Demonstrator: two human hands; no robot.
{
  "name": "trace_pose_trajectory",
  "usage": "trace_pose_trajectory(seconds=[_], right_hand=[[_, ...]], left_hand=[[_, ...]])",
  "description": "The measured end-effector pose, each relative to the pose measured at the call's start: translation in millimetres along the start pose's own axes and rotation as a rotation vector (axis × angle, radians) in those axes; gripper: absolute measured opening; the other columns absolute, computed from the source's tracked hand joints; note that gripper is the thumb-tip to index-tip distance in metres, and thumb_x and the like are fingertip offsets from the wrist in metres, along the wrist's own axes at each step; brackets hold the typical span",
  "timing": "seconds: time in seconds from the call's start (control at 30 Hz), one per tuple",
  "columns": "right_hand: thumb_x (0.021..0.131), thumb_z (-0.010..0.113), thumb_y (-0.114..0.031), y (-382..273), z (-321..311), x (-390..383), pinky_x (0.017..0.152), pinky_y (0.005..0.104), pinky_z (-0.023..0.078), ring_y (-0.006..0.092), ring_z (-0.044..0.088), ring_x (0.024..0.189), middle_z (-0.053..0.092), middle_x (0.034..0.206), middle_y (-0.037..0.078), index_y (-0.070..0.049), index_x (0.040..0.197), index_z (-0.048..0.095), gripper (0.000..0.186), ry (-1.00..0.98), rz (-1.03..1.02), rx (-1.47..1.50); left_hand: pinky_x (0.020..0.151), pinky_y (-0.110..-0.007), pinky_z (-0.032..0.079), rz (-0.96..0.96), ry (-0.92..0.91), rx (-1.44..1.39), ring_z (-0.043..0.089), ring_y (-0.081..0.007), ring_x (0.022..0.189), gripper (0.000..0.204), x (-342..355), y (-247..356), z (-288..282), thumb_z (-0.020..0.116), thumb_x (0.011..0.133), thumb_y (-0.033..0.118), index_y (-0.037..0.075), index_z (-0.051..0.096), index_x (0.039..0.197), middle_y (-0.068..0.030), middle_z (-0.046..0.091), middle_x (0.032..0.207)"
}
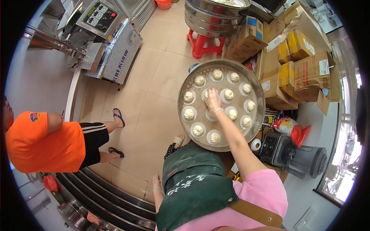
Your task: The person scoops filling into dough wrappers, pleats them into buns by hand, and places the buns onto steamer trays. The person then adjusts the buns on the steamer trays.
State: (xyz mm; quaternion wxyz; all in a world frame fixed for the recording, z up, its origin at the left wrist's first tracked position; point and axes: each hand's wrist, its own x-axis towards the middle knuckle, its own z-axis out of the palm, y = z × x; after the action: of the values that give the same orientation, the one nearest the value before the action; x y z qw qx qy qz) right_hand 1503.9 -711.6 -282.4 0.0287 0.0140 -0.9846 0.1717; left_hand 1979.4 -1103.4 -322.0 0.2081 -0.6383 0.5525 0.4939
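A wide round metal steamer tray holds several pleated white buns, each on a round paper liner. My right hand, in a clear plastic glove, reaches into the middle of the tray. Its fingers are closed round a bun, which they partly cover. Another bun sits just to the right of the hand, and one under the wrist is mostly hidden. My left hand hangs low beside my green apron, away from the tray. It appears gloved too, and its fingers are too small to make out clearly.
Stacked steamers stand on a red stool beyond the tray. Cardboard boxes and a blender are at the right. A person in an orange shirt stands at the left, near a steel machine.
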Motion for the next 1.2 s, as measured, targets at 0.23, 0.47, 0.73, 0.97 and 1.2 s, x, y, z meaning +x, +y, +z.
trace_pose_trajectory(seconds=[0.23, 0.47, 0.73, 0.97, 1.2], right_hand=[[0.071, 0.079, -0.017, 12, -17, -13, 0.091, 0.0425, 0.050, 0.0348, 0.057, 0.107, 0.060, 0.112, 0.016, -0.002, 0.119, 0.060, 0.054, 0.114, 0.023, 0.068], [0.075, 0.076, -0.012, 69, -48, -16, 0.096, 0.0432, 0.048, 0.0332, 0.054, 0.118, 0.058, 0.125, 0.015, -0.005, 0.127, 0.056, 0.057, 0.168, 0.231, -0.069], [0.074, 0.077, -0.011, 108, -30, -16, 0.105, 0.0465, 0.046, 0.0338, 0.050, 0.129, 0.058, 0.133, 0.017, -0.010, 0.128, 0.060, 0.057, -0.012, 0.230, -0.017], [0.082, 0.071, -0.008, 58, -33, -26, 0.110, 0.0470, 0.039, 0.0405, 0.049, 0.129, 0.054, 0.138, 0.024, 0.002, 0.139, 0.048, 0.062, 0.128, -0.105, 0.074], [0.084, 0.064, -0.001, -23, -55, -41, 0.110, 0.0504, 0.037, 0.0434, 0.046, 0.129, 0.053, 0.135, 0.026, 0.003, 0.142, 0.044, 0.061, 0.106, -0.247, 0.334]], left_hand=[[0.073, -0.033, 0.045, 0.174, -0.163, 0.153, 0.054, -0.0172, 0.085, 0.038, -37, 2, -4, 0.057, 0.094, 0.043, 0.010, 0.062, 0.111, -0.0030, 0.061, 0.098], [0.072, -0.036, 0.046, 0.028, -0.171, 0.112, 0.056, -0.0194, 0.086, 0.040, -4, -10, -2, 0.057, 0.094, 0.045, 0.007, 0.061, 0.108, -0.0065, 0.063, 0.097], [0.067, -0.036, 0.045, 0.035, 0.003, 0.091, 0.053, -0.0190, 0.074, 0.039, 5, -12, 12, 0.058, 0.093, 0.045, 0.007, 0.062, 0.100, -0.0074, 0.061, 0.086], [0.095, -0.042, 0.044, 0.220, 0.031, 0.223, 0.057, -0.0281, 0.109, 0.051, 7, -29, 26, 0.057, 0.094, 0.042, 0.002, 0.064, 0.124, -0.0166, 0.063, 0.124], [0.106, -0.041, 0.042, 0.186, 0.130, 0.108, 0.058, -0.0345, 0.124, 0.053, -11, -19, 34, 0.053, 0.095, 0.047, 0.005, 0.067, 0.125, -0.0180, 0.064, 0.130]])
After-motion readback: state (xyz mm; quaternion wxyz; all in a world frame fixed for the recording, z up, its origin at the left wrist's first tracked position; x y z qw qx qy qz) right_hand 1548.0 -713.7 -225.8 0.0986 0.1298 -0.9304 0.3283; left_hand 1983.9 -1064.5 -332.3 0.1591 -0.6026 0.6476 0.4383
